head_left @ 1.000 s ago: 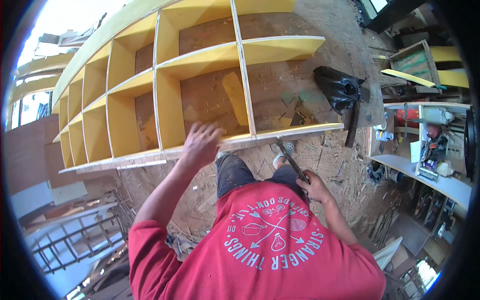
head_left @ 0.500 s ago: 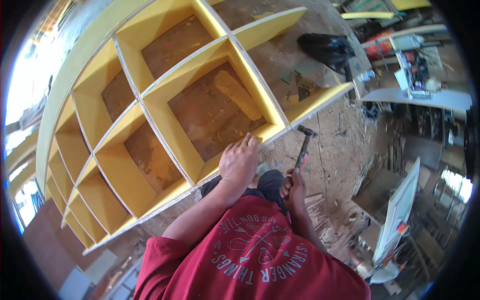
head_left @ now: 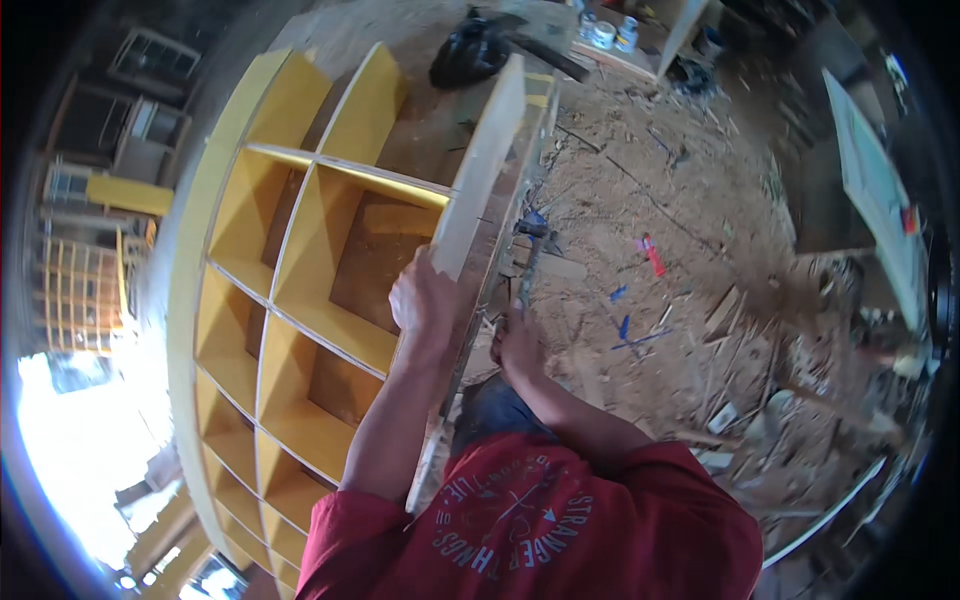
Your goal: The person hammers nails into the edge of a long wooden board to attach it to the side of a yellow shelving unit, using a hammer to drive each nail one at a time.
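A curved wooden grid of yellow compartments (head_left: pixel 309 330) lies on my left. My left hand (head_left: pixel 423 300) has its fingers curled over the top of the long pale board (head_left: pixel 482 170) along the grid's right edge. Just right of that board, my right hand (head_left: pixel 519 345) holds a hammer (head_left: pixel 528 265) by its handle, the head pointing away from me at the outer side of the frame. A black plastic bag (head_left: pixel 465 55) rests at the far end, beyond the compartments.
The floor (head_left: pixel 640 370) to my right is strewn with shavings, offcuts and a red object (head_left: pixel 652 258). A pale panel (head_left: pixel 870 190) leans at the right; cans (head_left: pixel 604 34) stand on a shelf beyond. Stacked frames (head_left: pixel 80 280) are at the left.
My view has turned, so the frame now runs away from me. My left hand has moved along onto the board's edge; the hammer remains in my right hand, now close against the frame's side.
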`<state>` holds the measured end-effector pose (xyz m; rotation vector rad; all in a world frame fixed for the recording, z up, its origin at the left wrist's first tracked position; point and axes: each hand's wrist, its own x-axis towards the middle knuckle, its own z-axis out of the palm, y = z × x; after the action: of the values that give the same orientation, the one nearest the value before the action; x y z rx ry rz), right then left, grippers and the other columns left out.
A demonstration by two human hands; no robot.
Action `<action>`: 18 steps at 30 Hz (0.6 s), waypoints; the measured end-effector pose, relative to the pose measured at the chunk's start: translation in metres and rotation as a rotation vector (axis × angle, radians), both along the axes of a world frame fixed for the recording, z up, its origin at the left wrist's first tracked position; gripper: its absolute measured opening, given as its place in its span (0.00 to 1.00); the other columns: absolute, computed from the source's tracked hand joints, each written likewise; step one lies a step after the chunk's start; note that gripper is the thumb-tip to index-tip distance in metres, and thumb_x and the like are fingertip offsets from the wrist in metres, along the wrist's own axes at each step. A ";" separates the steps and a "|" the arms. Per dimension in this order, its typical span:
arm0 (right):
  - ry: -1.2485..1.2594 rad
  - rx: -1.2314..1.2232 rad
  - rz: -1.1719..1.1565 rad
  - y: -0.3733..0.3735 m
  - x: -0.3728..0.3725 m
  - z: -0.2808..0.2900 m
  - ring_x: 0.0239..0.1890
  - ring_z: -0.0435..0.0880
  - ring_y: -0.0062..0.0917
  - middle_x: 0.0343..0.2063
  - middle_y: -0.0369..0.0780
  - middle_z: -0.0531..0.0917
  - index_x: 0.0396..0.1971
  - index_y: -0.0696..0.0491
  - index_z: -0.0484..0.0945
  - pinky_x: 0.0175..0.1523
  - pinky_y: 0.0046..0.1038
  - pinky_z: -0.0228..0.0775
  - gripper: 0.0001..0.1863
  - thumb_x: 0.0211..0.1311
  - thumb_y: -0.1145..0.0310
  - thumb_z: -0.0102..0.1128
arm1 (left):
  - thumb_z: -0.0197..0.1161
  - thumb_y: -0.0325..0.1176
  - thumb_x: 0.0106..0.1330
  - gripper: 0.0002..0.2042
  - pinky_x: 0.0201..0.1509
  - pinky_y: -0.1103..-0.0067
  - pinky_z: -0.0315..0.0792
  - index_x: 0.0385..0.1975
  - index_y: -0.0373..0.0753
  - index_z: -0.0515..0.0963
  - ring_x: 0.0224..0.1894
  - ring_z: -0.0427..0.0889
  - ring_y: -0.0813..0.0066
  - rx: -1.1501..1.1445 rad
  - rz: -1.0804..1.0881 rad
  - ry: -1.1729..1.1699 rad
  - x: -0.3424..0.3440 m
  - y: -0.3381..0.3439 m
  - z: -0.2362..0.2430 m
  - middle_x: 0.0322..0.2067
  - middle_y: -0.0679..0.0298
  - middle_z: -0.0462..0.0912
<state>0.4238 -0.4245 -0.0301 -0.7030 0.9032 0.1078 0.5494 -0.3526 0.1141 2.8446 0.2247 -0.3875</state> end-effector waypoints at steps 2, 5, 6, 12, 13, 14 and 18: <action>0.005 0.018 -0.050 0.024 0.007 -0.006 0.12 0.63 0.16 0.17 0.29 0.65 0.34 0.47 0.69 0.16 0.27 0.57 0.20 0.86 0.48 0.44 | 0.71 0.35 0.62 0.22 0.56 0.56 0.81 0.57 0.39 0.82 0.51 0.89 0.44 0.056 -0.039 -0.033 -0.003 0.001 -0.006 0.46 0.46 0.90; -0.073 -0.115 -0.056 0.036 0.020 -0.016 0.16 0.66 0.17 0.18 0.30 0.67 0.36 0.50 0.71 0.19 0.28 0.60 0.21 0.85 0.49 0.45 | 0.71 0.34 0.62 0.20 0.56 0.56 0.81 0.54 0.37 0.82 0.51 0.89 0.43 0.120 -0.073 -0.083 -0.006 -0.008 -0.014 0.45 0.45 0.90; -0.069 -0.095 -0.070 0.035 0.021 -0.008 0.17 0.68 0.17 0.19 0.31 0.68 0.37 0.52 0.72 0.21 0.29 0.62 0.21 0.85 0.49 0.46 | 0.69 0.33 0.62 0.18 0.56 0.56 0.81 0.52 0.36 0.82 0.50 0.89 0.43 0.139 -0.059 -0.106 -0.007 -0.008 -0.012 0.44 0.46 0.90; 0.020 -0.232 -0.338 0.053 0.025 -0.026 0.21 0.70 0.22 0.21 0.35 0.71 0.38 0.57 0.72 0.27 0.33 0.65 0.24 0.84 0.48 0.47 | 0.71 0.34 0.62 0.20 0.58 0.56 0.81 0.53 0.36 0.82 0.52 0.89 0.43 0.152 -0.061 -0.123 -0.019 -0.019 -0.014 0.47 0.44 0.89; 0.081 -0.277 -0.343 0.059 0.025 -0.027 0.21 0.71 0.23 0.22 0.36 0.72 0.39 0.58 0.72 0.29 0.34 0.65 0.25 0.84 0.48 0.47 | 0.71 0.34 0.62 0.20 0.58 0.56 0.81 0.53 0.36 0.82 0.52 0.89 0.43 0.159 -0.069 -0.119 -0.019 -0.021 -0.016 0.47 0.44 0.89; 0.088 -0.271 -0.350 0.061 0.023 -0.031 0.21 0.71 0.23 0.22 0.36 0.72 0.39 0.58 0.72 0.29 0.34 0.65 0.25 0.84 0.48 0.47 | 0.71 0.34 0.62 0.20 0.58 0.57 0.81 0.53 0.36 0.82 0.52 0.88 0.44 0.163 -0.071 -0.133 -0.019 -0.023 -0.018 0.47 0.45 0.89; -0.036 -0.319 -0.104 0.075 0.023 -0.007 0.28 0.73 0.29 0.25 0.41 0.74 0.39 0.61 0.73 0.38 0.39 0.68 0.25 0.84 0.49 0.46 | 0.72 0.34 0.61 0.21 0.59 0.57 0.82 0.55 0.36 0.81 0.53 0.88 0.44 0.165 -0.060 -0.177 -0.018 0.004 -0.016 0.48 0.44 0.89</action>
<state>0.4468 -0.3495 -0.0374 -0.9484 0.9304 -0.1444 0.5311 -0.3491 0.0984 3.0315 0.1431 -0.1326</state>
